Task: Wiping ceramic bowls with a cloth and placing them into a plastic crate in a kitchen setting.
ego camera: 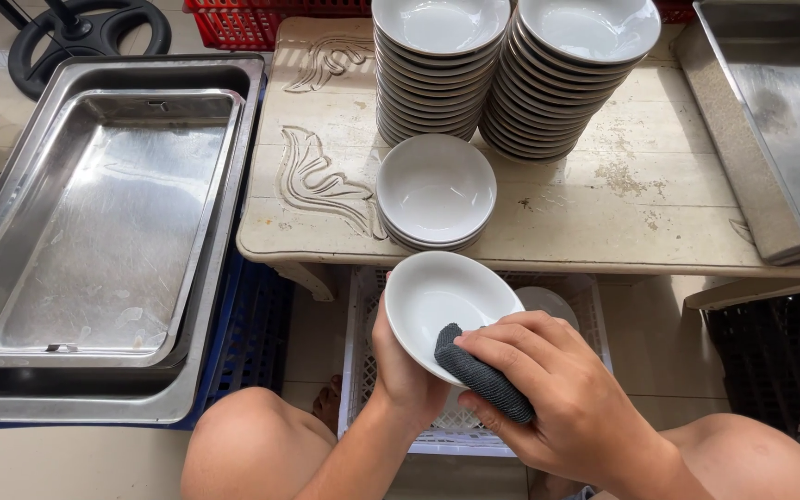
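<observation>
The left hand [405, 366] holds a white bowl [437, 310] from below, grip tight on its edge, tipped toward the person. The right hand [557, 389] has its grip closed around a dark grey cloth [481, 375] — the cloth presses on the bowl's near rim. The bowl is up in the air, just in front of the pale worktop [622, 199] and above a white crate [456, 426]. On the worktop sits a short pile of bowls [435, 193], with two tall stacks [511, 74] behind it. Big metal trays [104, 231] lie to the left — another tray [780, 120] is on the right.
</observation>
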